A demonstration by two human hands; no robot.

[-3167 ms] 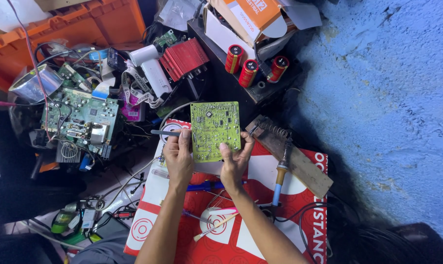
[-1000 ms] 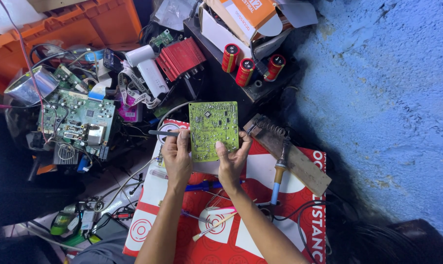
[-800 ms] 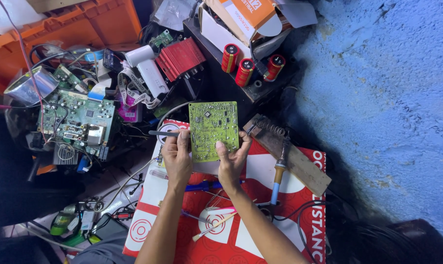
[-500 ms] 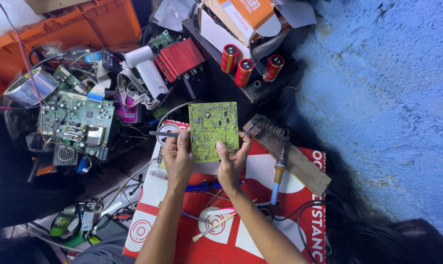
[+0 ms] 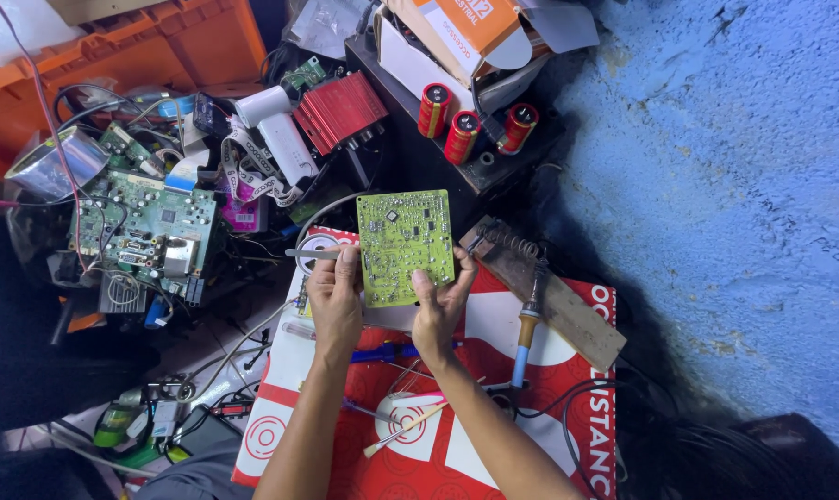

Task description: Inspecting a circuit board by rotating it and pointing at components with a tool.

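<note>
- Both hands, left hand (image 5: 334, 294) and right hand (image 5: 438, 301), close on a yellow-green circuit board (image 5: 404, 244), held upright above the red mat (image 5: 494, 426).
- Inspection appears underway; soldering iron (image 5: 528, 324) rests just beside, for whatever joint needs work.

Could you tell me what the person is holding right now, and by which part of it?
Both hands hold the yellow-green circuit board by its lower part: the left hand at the lower left edge, the right hand at the lower right corner.

Circuit board (image 5: 404, 245) in grip: matt yellow-green laminate, shiny solder dots. Right of grip: rough wooden plank (image 5: 554, 296). Under grip: glossy red printed sheet (image 5: 494, 370). Beyond: rough blue-painted wall (image 5: 716, 185).
</note>
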